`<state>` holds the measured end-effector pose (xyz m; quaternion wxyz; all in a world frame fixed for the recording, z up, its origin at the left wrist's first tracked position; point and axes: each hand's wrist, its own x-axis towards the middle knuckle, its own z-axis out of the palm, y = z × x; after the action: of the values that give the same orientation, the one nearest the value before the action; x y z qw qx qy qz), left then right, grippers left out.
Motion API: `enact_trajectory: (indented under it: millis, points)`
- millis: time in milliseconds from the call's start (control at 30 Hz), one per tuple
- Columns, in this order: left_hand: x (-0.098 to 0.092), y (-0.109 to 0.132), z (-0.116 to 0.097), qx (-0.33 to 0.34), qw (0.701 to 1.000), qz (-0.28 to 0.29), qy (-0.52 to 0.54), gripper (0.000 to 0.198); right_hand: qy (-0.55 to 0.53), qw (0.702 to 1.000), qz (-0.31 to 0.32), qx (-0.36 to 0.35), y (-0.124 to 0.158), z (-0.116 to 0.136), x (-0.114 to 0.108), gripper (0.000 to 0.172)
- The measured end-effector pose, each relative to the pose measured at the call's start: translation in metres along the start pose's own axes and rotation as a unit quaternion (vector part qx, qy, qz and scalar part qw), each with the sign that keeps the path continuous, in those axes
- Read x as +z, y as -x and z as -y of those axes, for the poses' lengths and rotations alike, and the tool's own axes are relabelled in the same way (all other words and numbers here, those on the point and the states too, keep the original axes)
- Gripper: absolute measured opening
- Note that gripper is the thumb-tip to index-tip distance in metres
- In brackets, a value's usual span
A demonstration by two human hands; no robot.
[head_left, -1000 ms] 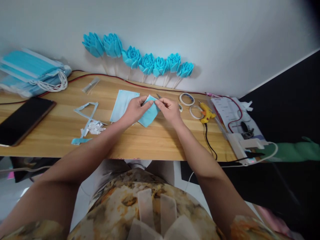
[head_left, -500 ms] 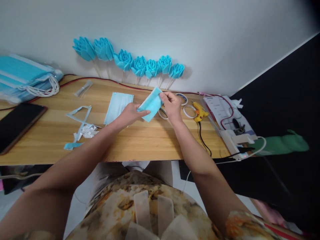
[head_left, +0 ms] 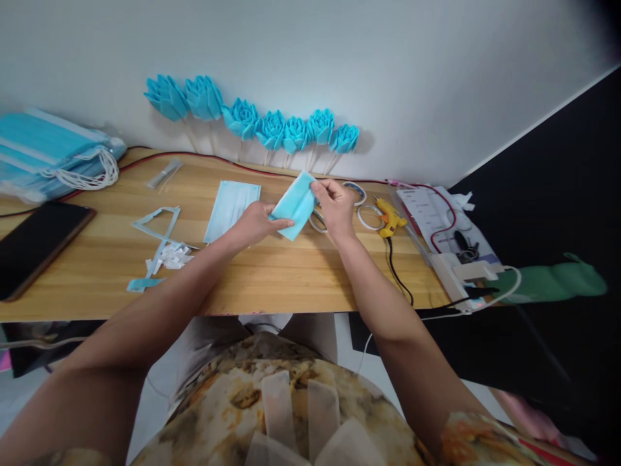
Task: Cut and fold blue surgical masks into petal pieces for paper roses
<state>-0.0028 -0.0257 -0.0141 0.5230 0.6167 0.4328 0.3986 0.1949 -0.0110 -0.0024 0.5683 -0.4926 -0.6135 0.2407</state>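
A folded piece of light blue face-mask fabric (head_left: 295,206) is held tilted above the wooden table between both hands. My left hand (head_left: 259,222) pinches its lower left side, thumb lying across the front. At the upper right edge, my right hand (head_left: 336,202) grips it between thumb and fingers. Flat on the table behind my left hand lies a pale blue face mask (head_left: 228,202). Partly hidden by my right hand is a roll of tape (head_left: 317,221), and beyond it sits another tape roll (head_left: 356,192).
Several blue fabric flowers (head_left: 242,119) on sticks lean against the wall. A yellow glue gun (head_left: 389,219) and a power strip (head_left: 456,285) are at right. Cut strips and white scraps (head_left: 174,255), a phone (head_left: 41,249) and bagged masks (head_left: 53,152) are at left.
The view has shifted slightly, so everything appears a little further right and lower. Both hands keep the same hold on the blue fabric.
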Motion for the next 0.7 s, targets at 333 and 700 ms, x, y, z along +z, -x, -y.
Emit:
enact_trajectory:
  millis: [333,700]
  points:
    - [-0.01,0.0,-0.01,0.07,0.997,0.021,-0.035,0.038,0.053,0.997,0.039,-0.038,0.009,0.014,0.002,0.044]
    - [-0.004,0.003,-0.014,0.089,0.995,-0.053,0.008,0.017,0.041,0.989,0.11,-0.087,0.026,0.021,0.018,0.026]
